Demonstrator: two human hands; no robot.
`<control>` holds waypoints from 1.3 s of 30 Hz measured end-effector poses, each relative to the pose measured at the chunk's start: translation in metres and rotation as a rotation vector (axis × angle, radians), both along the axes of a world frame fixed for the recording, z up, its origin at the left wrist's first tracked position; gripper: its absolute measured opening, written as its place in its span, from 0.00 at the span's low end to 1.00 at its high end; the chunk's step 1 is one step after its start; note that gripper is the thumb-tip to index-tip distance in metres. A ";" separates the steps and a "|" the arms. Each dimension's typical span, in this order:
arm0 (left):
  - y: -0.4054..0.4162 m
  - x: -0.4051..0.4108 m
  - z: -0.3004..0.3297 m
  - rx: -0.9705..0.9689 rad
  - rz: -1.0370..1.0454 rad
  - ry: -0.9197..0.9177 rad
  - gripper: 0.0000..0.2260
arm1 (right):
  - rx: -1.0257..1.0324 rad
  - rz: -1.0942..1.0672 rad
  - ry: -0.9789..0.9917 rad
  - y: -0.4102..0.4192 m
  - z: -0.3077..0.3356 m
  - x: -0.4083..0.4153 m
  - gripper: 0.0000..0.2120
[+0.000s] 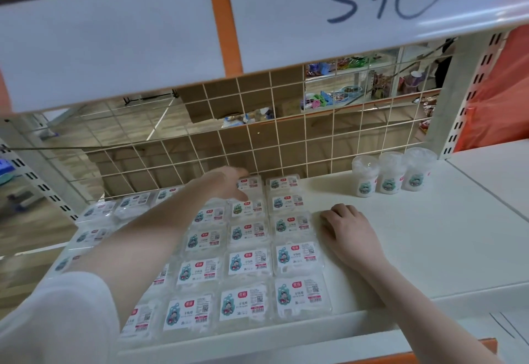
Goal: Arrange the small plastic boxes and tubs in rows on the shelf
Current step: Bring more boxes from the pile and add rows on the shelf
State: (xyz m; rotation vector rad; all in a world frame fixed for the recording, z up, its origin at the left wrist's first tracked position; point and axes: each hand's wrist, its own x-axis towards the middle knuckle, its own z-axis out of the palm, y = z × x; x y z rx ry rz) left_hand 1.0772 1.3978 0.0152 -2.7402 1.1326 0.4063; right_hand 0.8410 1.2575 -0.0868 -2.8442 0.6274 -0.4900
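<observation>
Squaring up the back of the boxes (248,263) grid: left hand (229,183) fingers straight, touching the rear box (248,184); right hand (347,227) loosely curled, empty, resting on the shelf (429,234). Next, probably: nudge the rear box flush, then bring the tubs (390,173) into a row.

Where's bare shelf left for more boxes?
Bare shelf lies right of the boxes, in front of the three tubs and out to the front edge; the right hand rests at its left margin. The shelf's left is packed with boxes, where the left hand reaches.
</observation>
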 end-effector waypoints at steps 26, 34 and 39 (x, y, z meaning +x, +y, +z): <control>0.026 -0.082 -0.025 -0.532 -0.193 -0.135 0.22 | 0.114 -0.388 -0.021 -0.030 0.015 -0.120 0.16; -0.060 -0.231 -0.033 -0.522 -0.174 -0.184 0.26 | 0.081 -0.453 -0.130 -0.108 0.027 -0.245 0.17; -0.144 -0.332 -0.032 -0.599 -0.253 -0.127 0.28 | 0.063 -0.513 -0.109 -0.175 0.035 -0.339 0.19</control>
